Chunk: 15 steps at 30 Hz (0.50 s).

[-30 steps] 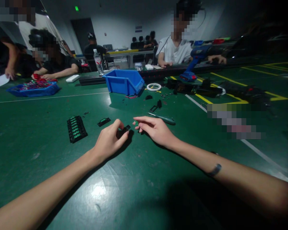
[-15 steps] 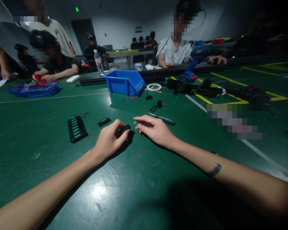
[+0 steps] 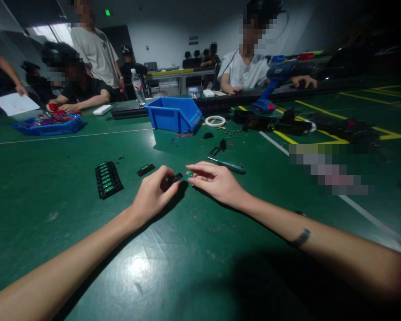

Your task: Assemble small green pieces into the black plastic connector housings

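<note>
Between the thumb and fingers of my left hand (image 3: 153, 189) is a small black plastic housing (image 3: 177, 177), its right end sticking out. Just across a narrow gap, my right hand (image 3: 217, 183) pinches a small green circuit board (image 3: 190, 173), mostly covered by the fingers. Left of my hands lies one black housing with a green board in it (image 3: 146, 169). Farther left, a row of several such assembled pieces (image 3: 108, 179) sits side by side. Behind my right hand rests a screwdriver (image 3: 227, 165) with a dark green handle.
A blue bin (image 3: 173, 114) stands beyond my hands, with a white ring (image 3: 215, 121) and scattered small parts beside it. A blue cordless drill (image 3: 270, 87) is at the back right. Co-workers sit behind a blue tray (image 3: 48, 125) of wires and a bottle (image 3: 138, 88).
My hands keep nearly the same place and grip. In the background at left, a standing person has shifted right, and a sheet of paper in another person's hand has come further into view.
</note>
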Each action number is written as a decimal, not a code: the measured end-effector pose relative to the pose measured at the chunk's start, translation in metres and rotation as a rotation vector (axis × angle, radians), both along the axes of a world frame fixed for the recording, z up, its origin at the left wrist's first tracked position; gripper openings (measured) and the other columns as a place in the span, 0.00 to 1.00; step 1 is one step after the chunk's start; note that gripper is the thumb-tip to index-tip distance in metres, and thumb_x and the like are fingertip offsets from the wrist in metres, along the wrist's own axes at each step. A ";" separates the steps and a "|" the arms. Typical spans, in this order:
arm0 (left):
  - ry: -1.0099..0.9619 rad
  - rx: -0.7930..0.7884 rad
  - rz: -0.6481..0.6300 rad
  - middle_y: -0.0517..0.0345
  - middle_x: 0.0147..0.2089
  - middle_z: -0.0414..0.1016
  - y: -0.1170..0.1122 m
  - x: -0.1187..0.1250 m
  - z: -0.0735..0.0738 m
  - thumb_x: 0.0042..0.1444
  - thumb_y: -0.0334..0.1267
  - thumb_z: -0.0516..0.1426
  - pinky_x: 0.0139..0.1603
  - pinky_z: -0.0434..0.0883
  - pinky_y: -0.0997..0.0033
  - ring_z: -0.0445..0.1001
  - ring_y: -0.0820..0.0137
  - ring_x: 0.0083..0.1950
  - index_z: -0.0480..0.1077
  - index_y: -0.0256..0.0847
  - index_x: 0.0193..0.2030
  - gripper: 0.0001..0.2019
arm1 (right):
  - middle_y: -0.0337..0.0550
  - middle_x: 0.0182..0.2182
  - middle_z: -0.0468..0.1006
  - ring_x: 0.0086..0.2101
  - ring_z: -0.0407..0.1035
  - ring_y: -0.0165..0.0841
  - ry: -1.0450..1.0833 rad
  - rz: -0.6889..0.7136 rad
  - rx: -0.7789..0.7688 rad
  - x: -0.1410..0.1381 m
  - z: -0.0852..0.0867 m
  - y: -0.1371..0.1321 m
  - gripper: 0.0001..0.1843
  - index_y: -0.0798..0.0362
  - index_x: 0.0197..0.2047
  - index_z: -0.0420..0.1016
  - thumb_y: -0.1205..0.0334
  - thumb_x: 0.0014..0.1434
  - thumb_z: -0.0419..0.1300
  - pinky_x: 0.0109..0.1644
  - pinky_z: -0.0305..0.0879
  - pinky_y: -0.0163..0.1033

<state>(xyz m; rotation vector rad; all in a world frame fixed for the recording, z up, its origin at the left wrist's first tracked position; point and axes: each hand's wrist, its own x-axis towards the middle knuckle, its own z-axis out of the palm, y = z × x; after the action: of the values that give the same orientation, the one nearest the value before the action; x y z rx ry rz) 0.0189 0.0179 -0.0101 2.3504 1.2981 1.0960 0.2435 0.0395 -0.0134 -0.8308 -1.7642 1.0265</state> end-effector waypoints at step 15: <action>-0.540 -0.404 -0.074 0.61 0.29 0.74 0.005 0.011 -0.002 0.59 0.40 0.64 0.32 0.69 0.73 0.73 0.72 0.29 0.69 0.39 0.39 0.10 | 0.43 0.39 0.78 0.32 0.72 0.30 -0.001 -0.087 0.025 0.001 0.003 0.002 0.18 0.51 0.55 0.81 0.60 0.62 0.66 0.37 0.71 0.38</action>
<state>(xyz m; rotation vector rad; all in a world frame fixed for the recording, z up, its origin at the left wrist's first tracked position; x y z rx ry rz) 0.0294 0.0225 -0.0125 1.6454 1.0912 1.1981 0.2441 0.0414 -0.0101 -0.8846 -1.7234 0.9450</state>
